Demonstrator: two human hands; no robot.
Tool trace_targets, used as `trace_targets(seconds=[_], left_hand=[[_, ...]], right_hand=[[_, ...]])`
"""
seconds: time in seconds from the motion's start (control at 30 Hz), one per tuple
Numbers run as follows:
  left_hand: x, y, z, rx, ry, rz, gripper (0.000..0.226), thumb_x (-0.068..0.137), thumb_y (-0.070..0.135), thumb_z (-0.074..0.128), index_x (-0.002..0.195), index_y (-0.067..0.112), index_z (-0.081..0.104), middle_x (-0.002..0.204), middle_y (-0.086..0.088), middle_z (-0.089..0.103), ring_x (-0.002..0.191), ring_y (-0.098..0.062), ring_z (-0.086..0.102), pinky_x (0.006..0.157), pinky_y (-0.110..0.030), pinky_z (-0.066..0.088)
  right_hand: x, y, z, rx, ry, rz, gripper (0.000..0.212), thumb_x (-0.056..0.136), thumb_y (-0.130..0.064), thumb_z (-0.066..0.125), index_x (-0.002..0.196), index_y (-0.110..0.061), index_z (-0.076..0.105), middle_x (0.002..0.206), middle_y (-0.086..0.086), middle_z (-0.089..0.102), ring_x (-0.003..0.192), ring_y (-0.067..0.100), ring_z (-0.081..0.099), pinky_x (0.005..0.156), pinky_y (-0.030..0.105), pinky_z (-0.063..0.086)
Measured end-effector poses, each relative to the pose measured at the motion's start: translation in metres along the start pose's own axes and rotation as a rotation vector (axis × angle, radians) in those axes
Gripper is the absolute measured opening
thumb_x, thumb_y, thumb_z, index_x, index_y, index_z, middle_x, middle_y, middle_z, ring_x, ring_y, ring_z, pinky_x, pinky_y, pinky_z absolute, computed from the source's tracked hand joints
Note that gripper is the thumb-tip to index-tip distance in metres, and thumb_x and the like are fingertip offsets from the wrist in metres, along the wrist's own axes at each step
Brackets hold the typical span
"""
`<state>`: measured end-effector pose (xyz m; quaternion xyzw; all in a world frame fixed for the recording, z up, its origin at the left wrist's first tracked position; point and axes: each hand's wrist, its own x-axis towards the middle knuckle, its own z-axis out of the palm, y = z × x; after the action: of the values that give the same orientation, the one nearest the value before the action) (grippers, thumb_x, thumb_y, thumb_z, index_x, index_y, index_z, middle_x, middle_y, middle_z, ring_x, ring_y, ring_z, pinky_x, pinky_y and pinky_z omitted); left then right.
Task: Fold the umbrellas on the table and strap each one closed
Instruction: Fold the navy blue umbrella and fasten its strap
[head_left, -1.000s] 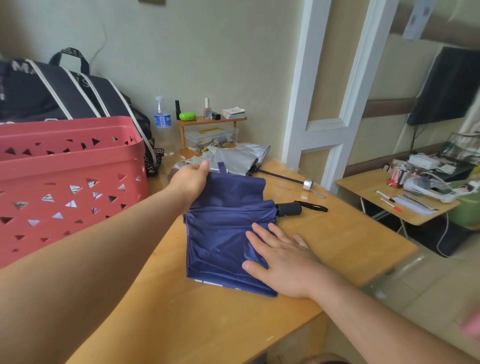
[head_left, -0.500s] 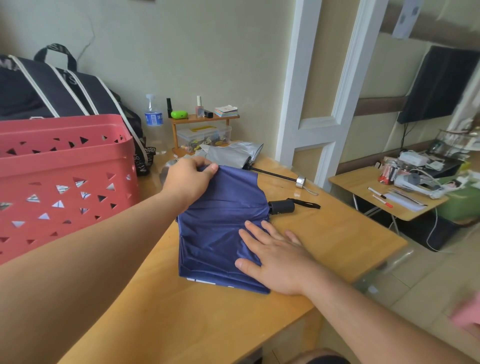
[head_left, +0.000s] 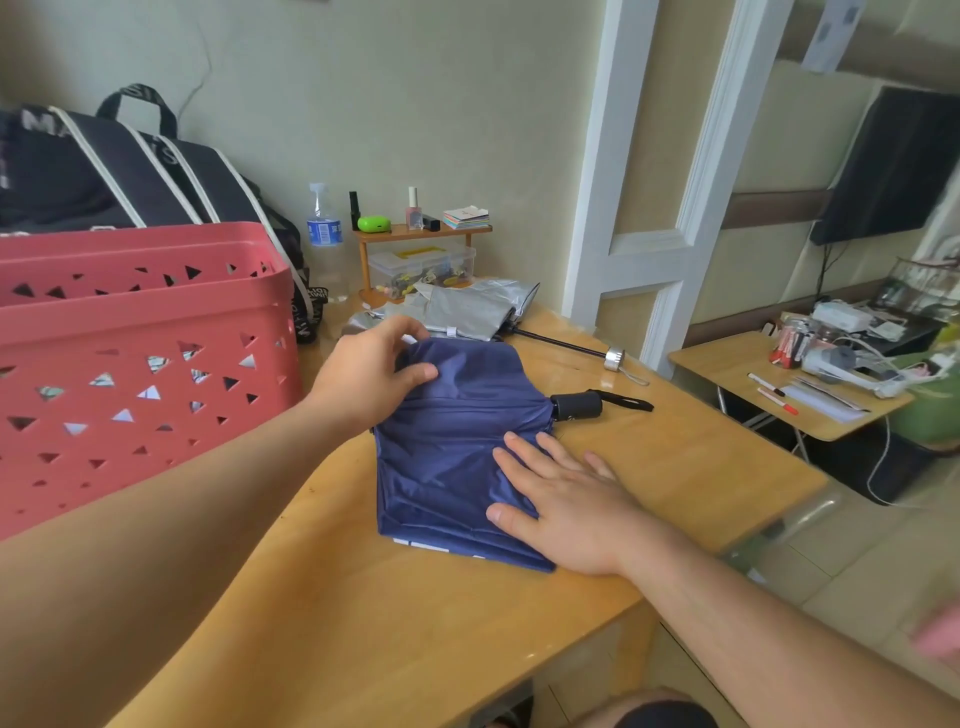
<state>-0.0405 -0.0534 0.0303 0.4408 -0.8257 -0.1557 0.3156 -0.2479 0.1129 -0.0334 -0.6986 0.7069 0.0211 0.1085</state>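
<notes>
A navy blue umbrella (head_left: 452, 447) lies collapsed on the wooden table (head_left: 395, 623), its canopy spread flat and its black handle (head_left: 576, 405) with a wrist strap pointing right. My left hand (head_left: 369, 371) pinches the far top edge of the blue fabric between thumb and fingers. My right hand (head_left: 566, 493) lies flat with straight fingers on the canopy's near right corner. Behind it a silver umbrella (head_left: 467, 312) lies loosely bunched, its thin shaft extended to a silver handle (head_left: 615, 358).
A red plastic basket (head_left: 140, 353) stands on the table's left side, with a black bag (head_left: 130, 171) behind it. A water bottle (head_left: 324, 234) and a small wooden shelf (head_left: 421, 234) sit at the back wall. A second small desk (head_left: 789, 395) stands to the right.
My left hand has gathered the far edge of the blue canopy and drawn it a little toward me, and the fabric now bulges there. My right hand stays flat on the canopy.
</notes>
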Motion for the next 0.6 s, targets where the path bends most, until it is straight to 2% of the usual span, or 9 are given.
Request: trace_targets(seconds=[0.1,0.17,0.27,0.33,0.43,0.5,0.6], left_hand=[[-0.013,0.001,0.001,-0.22,0.163,-0.065,0.01,0.093,0.037,0.076,0.092,0.03,0.069,0.087,0.014,0.069,0.084,-0.005,0.063,0.076,-0.024,0.045],[-0.028,0.006,0.01,-0.374,0.238,-0.084,0.013,0.093,0.031,0.077,0.082,0.033,0.07,0.083,0.011,0.065,0.079,0.004,0.057,0.074,-0.021,0.043],[-0.061,0.009,0.033,-0.438,0.306,-0.042,0.023,0.093,0.021,0.076,0.079,0.038,0.066,0.08,0.007,0.054,0.087,-0.007,0.054,0.078,-0.022,0.041],[-0.078,0.004,0.044,-0.414,0.289,-0.02,0.028,0.091,0.02,0.077,0.081,0.043,0.065,0.088,0.01,0.055,0.088,-0.006,0.057,0.082,-0.015,0.041],[-0.089,-0.005,0.048,-0.331,0.257,-0.001,0.028,0.089,0.021,0.079,0.084,0.045,0.065,0.095,0.012,0.058,0.091,-0.002,0.058,0.079,-0.005,0.036],[-0.088,-0.01,0.046,-0.321,0.193,-0.032,0.027,0.088,0.023,0.08,0.092,0.044,0.063,0.089,0.013,0.058,0.084,-0.004,0.057,0.075,-0.012,0.038],[-0.088,-0.017,0.044,-0.362,0.033,-0.058,0.045,0.084,0.016,0.083,0.106,0.047,0.058,0.081,0.014,0.054,0.074,-0.005,0.053,0.073,-0.019,0.043]], right_hand=[[0.001,0.001,0.001,0.001,0.003,-0.001,0.078,0.096,-0.081,0.014,0.163,-0.046,-0.007,0.165,-0.029,-0.023,0.155,0.005,-0.021,0.127,0.05,-0.004],[0.001,0.001,0.001,0.009,0.002,0.001,0.078,0.096,-0.081,0.015,0.163,-0.046,-0.006,0.165,-0.029,-0.023,0.155,0.004,-0.021,0.127,0.05,-0.004],[-0.001,0.001,0.002,0.024,0.012,-0.001,0.078,0.096,-0.08,0.017,0.163,-0.046,-0.005,0.166,-0.029,-0.021,0.155,0.003,-0.021,0.128,0.05,-0.004],[-0.001,0.002,0.001,0.029,0.007,-0.001,0.078,0.097,-0.079,0.018,0.163,-0.046,-0.004,0.166,-0.029,-0.02,0.155,0.003,-0.02,0.128,0.049,-0.004],[0.0,0.002,-0.001,0.005,-0.016,0.008,0.077,0.097,-0.079,0.017,0.163,-0.046,-0.006,0.166,-0.028,-0.02,0.155,0.004,-0.021,0.128,0.048,-0.005],[0.0,0.001,-0.002,-0.009,-0.035,0.013,0.076,0.097,-0.079,0.016,0.162,-0.047,-0.009,0.168,-0.026,-0.018,0.157,0.008,-0.018,0.128,0.049,-0.006],[-0.001,0.001,-0.003,-0.005,-0.019,-0.006,0.075,0.097,-0.079,0.016,0.161,-0.05,-0.01,0.17,-0.025,-0.011,0.158,0.012,-0.016,0.128,0.05,-0.005]])
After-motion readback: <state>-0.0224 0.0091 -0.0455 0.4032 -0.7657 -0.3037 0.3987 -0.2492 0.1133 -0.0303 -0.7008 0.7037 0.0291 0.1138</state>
